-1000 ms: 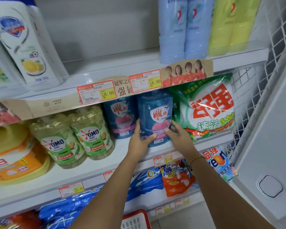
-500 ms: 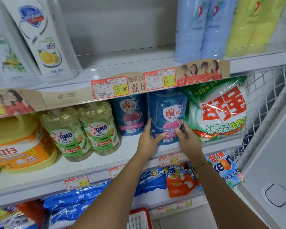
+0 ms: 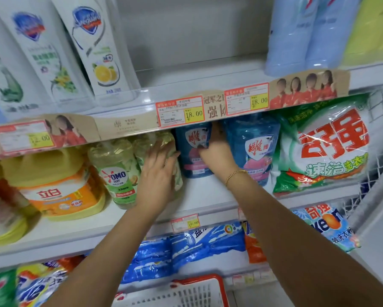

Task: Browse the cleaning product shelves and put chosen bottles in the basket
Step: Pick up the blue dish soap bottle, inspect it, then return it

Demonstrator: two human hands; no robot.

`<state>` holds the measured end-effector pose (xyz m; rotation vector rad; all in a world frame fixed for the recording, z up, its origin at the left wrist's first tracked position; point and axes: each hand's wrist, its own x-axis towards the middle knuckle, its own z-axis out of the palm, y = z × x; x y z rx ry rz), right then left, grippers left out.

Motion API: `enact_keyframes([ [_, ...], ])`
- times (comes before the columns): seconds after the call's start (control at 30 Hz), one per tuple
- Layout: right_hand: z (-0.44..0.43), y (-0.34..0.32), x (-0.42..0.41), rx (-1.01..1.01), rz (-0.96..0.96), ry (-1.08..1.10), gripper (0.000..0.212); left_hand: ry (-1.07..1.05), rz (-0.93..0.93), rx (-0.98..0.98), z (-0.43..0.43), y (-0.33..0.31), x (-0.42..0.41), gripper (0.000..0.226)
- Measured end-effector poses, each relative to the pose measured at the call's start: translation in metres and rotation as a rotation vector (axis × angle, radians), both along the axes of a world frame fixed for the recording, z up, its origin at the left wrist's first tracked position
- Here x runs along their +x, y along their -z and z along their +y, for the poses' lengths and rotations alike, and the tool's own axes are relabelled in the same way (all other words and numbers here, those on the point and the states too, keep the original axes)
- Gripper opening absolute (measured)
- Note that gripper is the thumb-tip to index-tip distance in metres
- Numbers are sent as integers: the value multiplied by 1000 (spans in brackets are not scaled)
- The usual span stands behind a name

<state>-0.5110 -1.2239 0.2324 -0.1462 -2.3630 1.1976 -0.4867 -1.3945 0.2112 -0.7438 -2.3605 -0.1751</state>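
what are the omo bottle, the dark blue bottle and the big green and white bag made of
The OMO bottle looks like clear glossy plastic: yellowish liquid shows through. The dark blue bottle seems tinted, shiny plastic, partly see-through, with a stuck-on label. The green and white bag is probably thin plastic film: it crinkles and glints.

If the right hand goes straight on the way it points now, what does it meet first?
Likely the left blue bottle, whose side the right hand seems to grip; depth into the shelf is unclear.
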Motion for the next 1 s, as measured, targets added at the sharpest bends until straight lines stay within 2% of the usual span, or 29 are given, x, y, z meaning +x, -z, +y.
enact_keyframes([
  [0.07, -3, 0, -23, -19, -40, 66, 81, 36, 24, -56, -10, 1, -7, 79],
  [0.13, -7, -2, -31, -41, -27, 124, 67, 76, 19, -35, -17, 1, -12, 78],
  [0.2, -10, -2, -24, -29, 90, 157, 60, 121, 6, 11, -19, 2, -14, 76],
  [0.27, -16, 6, -8, -2, 277, 174, 62, 168, -10, 49, -20, 3, -17, 73],
  [0.33, -22, 20, 5, -120, 321, 125, 71, 206, -19, 67, -21, 3, -18, 71],
  [0.4, -25, 32, 6, -311, 246, 46, 82, 214, -31, 72, -23, 2, -17, 70],
  [0.5, -21, 45, -7, -530, -20, -15, 103, 176, -56, 58, -26, 3, -12, 69],
  [0.57, -19, 52, -10, -501, -160, 22, 106, 148, -44, 22, -28, 7, -10, 71],
  [0.63, -20, 55, -9, -397, -222, 87, 112, 138, -48, -2, -28, 10, -6, 73],
  [0.7, -22, 53, -4, -310, -225, 128, 109, 129, -61, 22, -27, 8, 0, 69],
  [0.8, -22, 47, 9, -289, -199, 134, 92, 113, -105, 83, -29, 5, 12, 61],
  [1.0, -3, 26, 42, -224, -240, 67, 89, 95, -216, 94, -36, 7, 22, 63],
])
